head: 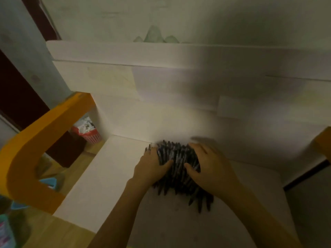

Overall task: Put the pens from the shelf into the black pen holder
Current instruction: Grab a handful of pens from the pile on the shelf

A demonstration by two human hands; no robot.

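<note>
Head view, and it's all about the pens [179, 169], one big dark heap lying on the white shelf [111, 176]. Far left of the heap, an orange frame [35, 149] with a red basket [88, 133] behind it. Tight against the heap's left side, the left hand [152, 169], fingers curled round the bundle, thumb pressing in. On its right side, the right hand [209, 167] grips likewise. Gathering step, I'd say. Next: lift the bundle together without spilling, then find the black pen holder, which isn't in sight.
</note>
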